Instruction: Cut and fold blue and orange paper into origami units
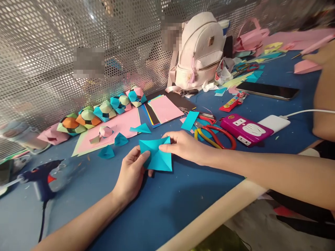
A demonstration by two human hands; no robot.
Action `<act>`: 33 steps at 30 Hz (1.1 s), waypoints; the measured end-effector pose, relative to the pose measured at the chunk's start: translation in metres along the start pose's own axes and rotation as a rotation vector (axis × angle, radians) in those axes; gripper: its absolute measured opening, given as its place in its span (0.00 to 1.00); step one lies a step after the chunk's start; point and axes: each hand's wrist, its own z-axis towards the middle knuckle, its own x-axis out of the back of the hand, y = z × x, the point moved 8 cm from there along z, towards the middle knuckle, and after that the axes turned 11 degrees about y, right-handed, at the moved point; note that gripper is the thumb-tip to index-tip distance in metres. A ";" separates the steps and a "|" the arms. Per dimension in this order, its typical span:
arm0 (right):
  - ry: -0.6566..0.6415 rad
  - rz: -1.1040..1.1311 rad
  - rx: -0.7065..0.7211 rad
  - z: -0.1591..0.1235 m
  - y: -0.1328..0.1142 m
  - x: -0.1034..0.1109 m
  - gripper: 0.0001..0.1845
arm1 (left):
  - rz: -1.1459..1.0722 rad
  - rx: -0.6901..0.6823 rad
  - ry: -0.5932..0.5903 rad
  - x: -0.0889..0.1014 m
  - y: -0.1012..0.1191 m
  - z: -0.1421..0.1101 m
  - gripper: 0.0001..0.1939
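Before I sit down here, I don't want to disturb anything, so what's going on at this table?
Someone's left hand and right hand hold a creased blue paper square between them, above the table. Small folded blue pieces lie beyond it, near a row of multicolored paper shapes. A glue gun lies on the left, and red-handled scissors and a purple power strip are on the right.

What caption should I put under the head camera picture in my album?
Left hand and right hand hold a creased blue paper square, with folded paper shapes and a pale backpack behind.
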 end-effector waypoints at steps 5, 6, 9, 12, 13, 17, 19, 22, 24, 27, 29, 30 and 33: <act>-0.045 0.162 -0.064 -0.001 0.004 -0.002 0.08 | 0.082 -0.035 -0.049 -0.002 0.000 0.000 0.08; -0.059 0.190 -0.089 -0.002 0.004 -0.003 0.08 | 0.095 -0.034 -0.047 -0.001 0.000 0.000 0.09; -0.071 0.231 -0.134 -0.004 0.004 -0.004 0.08 | 0.142 -0.025 -0.011 0.002 -0.001 0.000 0.10; -0.042 0.234 -0.168 -0.004 0.007 -0.002 0.09 | 0.179 -0.034 0.017 0.005 -0.001 0.000 0.10; -0.035 0.229 -0.175 -0.003 0.008 -0.002 0.09 | 0.187 -0.040 0.019 0.005 -0.001 0.000 0.10; -0.023 0.174 -0.145 0.000 0.008 -0.001 0.07 | 0.213 -0.058 0.052 0.006 -0.001 0.001 0.10; -0.002 0.137 -0.130 0.001 0.008 0.000 0.06 | 0.245 -0.068 0.074 0.007 -0.001 0.000 0.10; 0.016 0.085 -0.095 0.000 0.005 0.002 0.07 | 0.342 -0.122 0.059 0.005 0.002 -0.002 0.10; 0.012 0.070 -0.065 -0.001 0.003 0.002 0.08 | 0.411 -0.185 0.053 0.004 0.006 -0.005 0.12; 0.003 0.058 -0.031 -0.001 0.002 0.002 0.08 | 0.491 -0.274 0.074 0.004 0.012 -0.008 0.12; -0.006 0.052 -0.013 -0.001 0.001 0.000 0.07 | 0.519 -0.308 0.085 0.004 0.014 -0.009 0.12; -0.004 0.055 -0.015 -0.001 0.001 0.000 0.07 | 0.517 -0.310 0.090 0.005 0.013 -0.009 0.12; 0.019 0.144 -0.102 -0.002 0.004 -0.001 0.08 | 0.448 -0.266 0.096 0.008 0.009 -0.006 0.12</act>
